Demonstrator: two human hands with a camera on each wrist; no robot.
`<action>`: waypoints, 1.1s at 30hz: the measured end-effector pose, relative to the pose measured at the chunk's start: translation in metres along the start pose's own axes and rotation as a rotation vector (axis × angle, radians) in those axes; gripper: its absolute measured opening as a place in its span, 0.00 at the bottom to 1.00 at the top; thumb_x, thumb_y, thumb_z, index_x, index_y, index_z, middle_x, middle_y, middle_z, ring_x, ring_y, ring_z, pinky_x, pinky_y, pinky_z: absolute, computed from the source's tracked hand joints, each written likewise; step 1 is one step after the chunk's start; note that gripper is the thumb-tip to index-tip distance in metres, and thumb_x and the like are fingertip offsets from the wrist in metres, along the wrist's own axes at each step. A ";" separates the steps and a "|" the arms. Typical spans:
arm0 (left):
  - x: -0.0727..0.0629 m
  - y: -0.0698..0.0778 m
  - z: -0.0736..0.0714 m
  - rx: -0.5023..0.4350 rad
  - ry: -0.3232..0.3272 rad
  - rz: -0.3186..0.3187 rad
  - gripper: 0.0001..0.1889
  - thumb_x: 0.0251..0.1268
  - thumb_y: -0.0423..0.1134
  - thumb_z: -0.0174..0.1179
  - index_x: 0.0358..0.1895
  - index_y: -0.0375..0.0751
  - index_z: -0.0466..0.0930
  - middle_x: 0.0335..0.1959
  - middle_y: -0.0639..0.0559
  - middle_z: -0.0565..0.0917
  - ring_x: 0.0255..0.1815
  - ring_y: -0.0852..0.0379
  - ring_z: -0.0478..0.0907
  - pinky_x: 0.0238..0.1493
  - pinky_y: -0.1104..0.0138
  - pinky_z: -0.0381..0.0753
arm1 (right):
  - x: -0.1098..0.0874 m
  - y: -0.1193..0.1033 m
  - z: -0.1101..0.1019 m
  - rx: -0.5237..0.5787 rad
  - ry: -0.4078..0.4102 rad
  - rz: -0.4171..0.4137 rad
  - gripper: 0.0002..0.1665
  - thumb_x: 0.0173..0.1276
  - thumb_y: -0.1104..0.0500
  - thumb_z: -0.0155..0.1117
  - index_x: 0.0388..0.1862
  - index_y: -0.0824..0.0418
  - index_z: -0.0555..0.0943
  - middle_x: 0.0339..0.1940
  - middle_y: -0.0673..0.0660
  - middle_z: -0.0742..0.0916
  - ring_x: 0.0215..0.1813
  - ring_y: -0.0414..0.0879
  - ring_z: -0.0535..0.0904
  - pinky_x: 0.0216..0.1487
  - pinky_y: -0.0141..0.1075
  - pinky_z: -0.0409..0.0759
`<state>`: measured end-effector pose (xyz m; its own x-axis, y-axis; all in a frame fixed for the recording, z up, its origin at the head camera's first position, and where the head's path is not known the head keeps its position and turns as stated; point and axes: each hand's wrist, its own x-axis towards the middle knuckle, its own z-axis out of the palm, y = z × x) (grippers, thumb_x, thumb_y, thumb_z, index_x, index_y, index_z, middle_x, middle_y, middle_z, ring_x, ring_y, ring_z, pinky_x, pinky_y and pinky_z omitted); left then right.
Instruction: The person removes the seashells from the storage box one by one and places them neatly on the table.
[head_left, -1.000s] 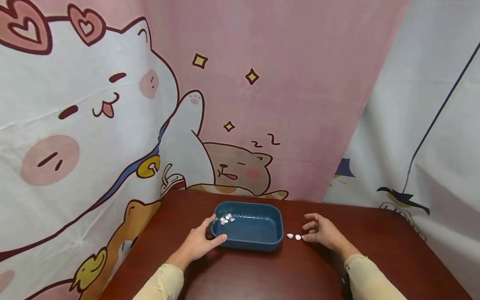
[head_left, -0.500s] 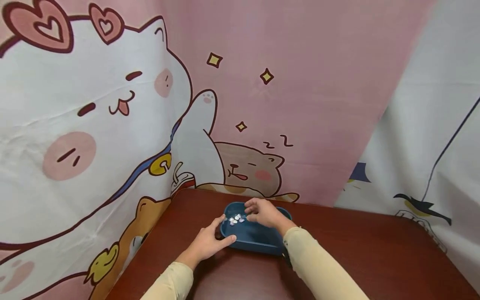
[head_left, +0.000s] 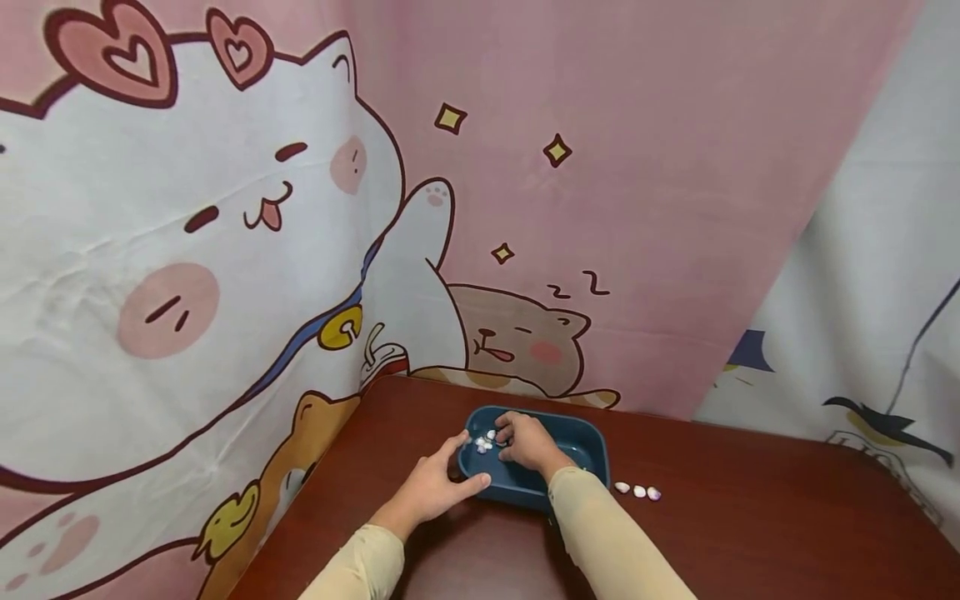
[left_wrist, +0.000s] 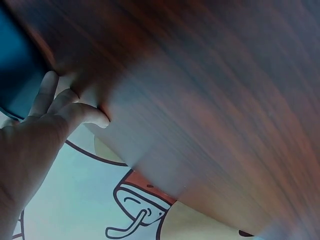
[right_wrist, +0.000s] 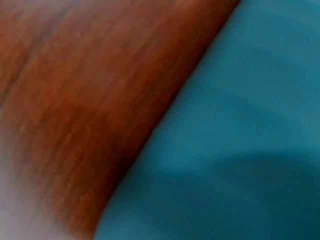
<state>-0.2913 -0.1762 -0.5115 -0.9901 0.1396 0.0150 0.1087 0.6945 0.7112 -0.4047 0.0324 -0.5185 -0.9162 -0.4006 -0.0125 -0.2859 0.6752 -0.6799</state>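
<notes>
A deep blue rectangular tray (head_left: 592, 450) stands on the table. My left hand (head_left: 435, 487) grips its left near corner, thumb along the front wall and index finger at the left side. In the left wrist view the other fingers (left_wrist: 95, 116) rest by the table, beside the tray. Several small white shells (head_left: 483, 444) lie together in the tray's left part. My right hand (head_left: 531, 442) reaches down inside, fingertips right by these shells, thumb and fingers apart. Three more shells (head_left: 639, 492) with purple tints lie in a row on the table, right of the tray.
The dark red-brown wooden table (head_left: 750, 517) extends right and toward me. A hanging cloth (head_left: 637, 208) printed with cartoon cats stands behind its far edge and along the left. The right wrist view shows only blurred tray wall and table.
My right hand has left the row of shells at the right and moved left into the tray, down to the shells. The left hand stays at the tray's corner. The head view has shifted.
</notes>
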 end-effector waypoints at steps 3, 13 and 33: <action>0.000 -0.001 0.000 0.002 0.005 0.001 0.49 0.66 0.67 0.69 0.85 0.52 0.61 0.78 0.44 0.76 0.73 0.30 0.75 0.67 0.32 0.76 | -0.001 -0.001 0.000 0.022 0.008 0.003 0.31 0.64 0.71 0.79 0.65 0.64 0.82 0.47 0.58 0.92 0.47 0.49 0.87 0.59 0.53 0.86; 0.000 -0.003 -0.002 0.007 0.009 0.004 0.49 0.66 0.68 0.69 0.85 0.51 0.61 0.79 0.44 0.75 0.73 0.31 0.77 0.67 0.32 0.76 | -0.002 0.000 -0.001 0.026 -0.040 -0.046 0.33 0.64 0.72 0.78 0.67 0.60 0.82 0.57 0.60 0.91 0.49 0.50 0.87 0.56 0.51 0.88; 0.004 -0.004 0.003 -0.002 -0.008 -0.016 0.49 0.66 0.69 0.67 0.85 0.55 0.60 0.80 0.46 0.74 0.75 0.33 0.75 0.69 0.32 0.75 | -0.001 -0.001 -0.002 -0.030 -0.033 -0.024 0.26 0.66 0.66 0.79 0.63 0.62 0.85 0.47 0.57 0.93 0.52 0.51 0.89 0.63 0.55 0.85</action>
<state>-0.2951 -0.1765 -0.5166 -0.9909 0.1346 -0.0020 0.0930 0.6954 0.7126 -0.4042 0.0328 -0.5163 -0.8995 -0.4364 -0.0209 -0.3162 0.6833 -0.6581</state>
